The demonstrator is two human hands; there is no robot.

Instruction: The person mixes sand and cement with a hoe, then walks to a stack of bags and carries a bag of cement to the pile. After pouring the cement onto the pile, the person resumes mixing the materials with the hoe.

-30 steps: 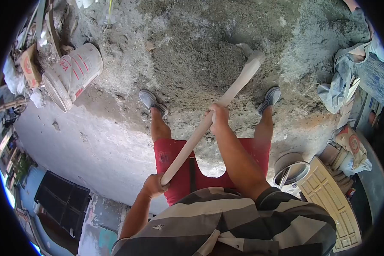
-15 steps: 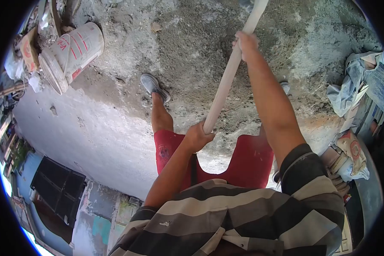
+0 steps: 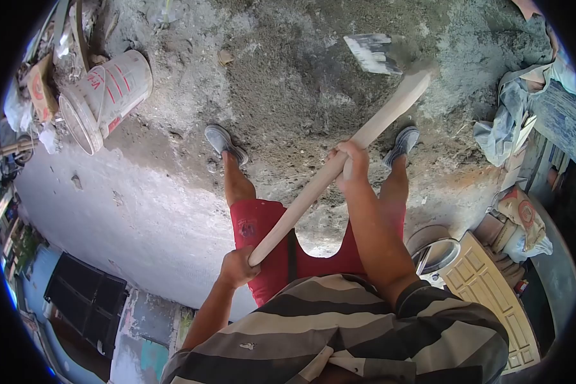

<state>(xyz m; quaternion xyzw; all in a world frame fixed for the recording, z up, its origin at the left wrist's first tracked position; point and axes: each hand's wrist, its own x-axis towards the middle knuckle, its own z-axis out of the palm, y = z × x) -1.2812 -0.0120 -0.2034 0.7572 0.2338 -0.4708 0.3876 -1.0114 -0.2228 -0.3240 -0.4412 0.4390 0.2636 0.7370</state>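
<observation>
A hoe with a thick pale wooden handle [image 3: 304, 200] slants across in front of my body. My left hand [image 3: 239, 267] is closed round its near end, beside my left thigh. Farther up the shaft my right hand [image 3: 353, 165] wraps around it, between my legs in this view. The hoe's flat metal blade [image 3: 372, 54] shows past the far end, smeared by motion, over the rough grey ground [image 3: 288, 83].
A dirty white bucket [image 3: 118, 89] lies on its side at the upper left. Grey sheeting [image 3: 505, 121] and boards are heaped at the right. A panelled door [image 3: 489, 297] and a round-rimmed object [image 3: 443, 255] lie at the lower right. My shoes [image 3: 225, 142] stand apart on the dirt.
Both hands have drawn the hoe back toward my body, and its handle leans more to the right. My right hand has come down nearer to me; the blade now shows.
</observation>
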